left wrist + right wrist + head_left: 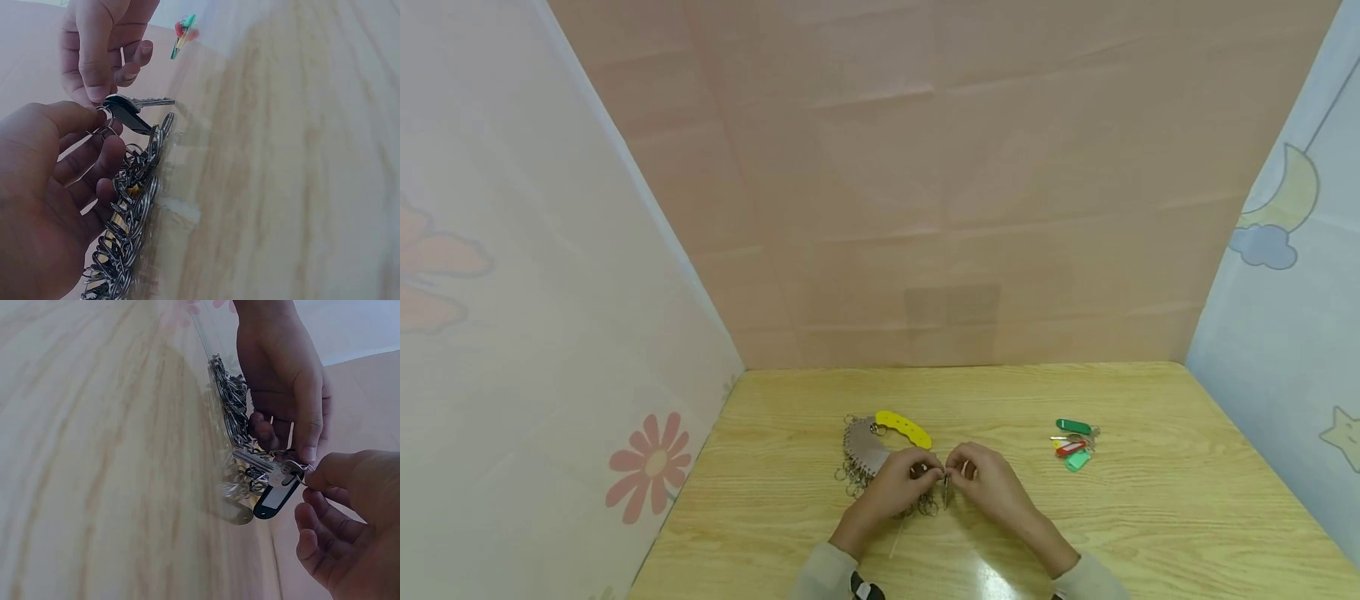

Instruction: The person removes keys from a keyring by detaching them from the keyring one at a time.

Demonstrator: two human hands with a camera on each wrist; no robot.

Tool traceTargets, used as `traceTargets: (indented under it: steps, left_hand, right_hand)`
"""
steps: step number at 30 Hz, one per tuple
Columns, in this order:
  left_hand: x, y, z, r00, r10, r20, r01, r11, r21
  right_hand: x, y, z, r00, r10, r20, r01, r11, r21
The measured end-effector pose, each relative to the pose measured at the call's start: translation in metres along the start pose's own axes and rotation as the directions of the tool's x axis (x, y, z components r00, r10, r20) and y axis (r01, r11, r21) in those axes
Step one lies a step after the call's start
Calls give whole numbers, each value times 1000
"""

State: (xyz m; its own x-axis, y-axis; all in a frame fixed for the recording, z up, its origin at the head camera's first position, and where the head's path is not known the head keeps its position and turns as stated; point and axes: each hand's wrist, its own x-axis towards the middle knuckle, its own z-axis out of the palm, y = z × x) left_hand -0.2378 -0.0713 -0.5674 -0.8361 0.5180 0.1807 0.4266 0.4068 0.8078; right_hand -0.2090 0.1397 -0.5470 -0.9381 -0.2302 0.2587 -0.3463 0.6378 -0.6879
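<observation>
Left hand [893, 485] and right hand [994, 487] meet fingertip to fingertip low over the table. Each pinches thin metal rings between thumb and forefinger. From the rings hang a silver key [265, 464] and a dark key tag [275, 499] with a pale label. Under and beside the left hand lies a curved grey metal plate [867, 450] with a yellow handle [904, 428]. Many split rings [128, 228] line its edge in the left wrist view. Which ring each fingertip holds is partly hidden by the fingers.
On the table's right side lies a small group of keys with a dark green tag [1073, 426], a red tag [1071, 449] and a light green tag [1078, 461]. The wood-patterned table [760, 500] meets a back panel [955, 208] and two printed side panels.
</observation>
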Motion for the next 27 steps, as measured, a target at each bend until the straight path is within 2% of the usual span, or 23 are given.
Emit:
traceTargets:
  steps: [12, 20, 23, 27]
  left_hand:
    - [-1, -2, -1, 1000, 3, 13, -3, 1000, -13]
    - [-1, 1, -2, 1000, -5, 19, 5, 1000, -21]
    - [-1, 1, -2, 1000, -1, 19, 2, 1000, -22]
    - [-1, 1, -1, 1000, -5, 7, 5, 1000, -10]
  right_hand:
    - [-1, 1, 3, 999, -47, -23, 45, 996, -72]
    - [-1, 1, 4, 996, -80, -31, 77, 994, -83]
    - [-2, 0, 5, 997, -68, -33, 65, 994, -84]
    - [-2, -1, 5, 999, -15, -28, 12, 996, -90]
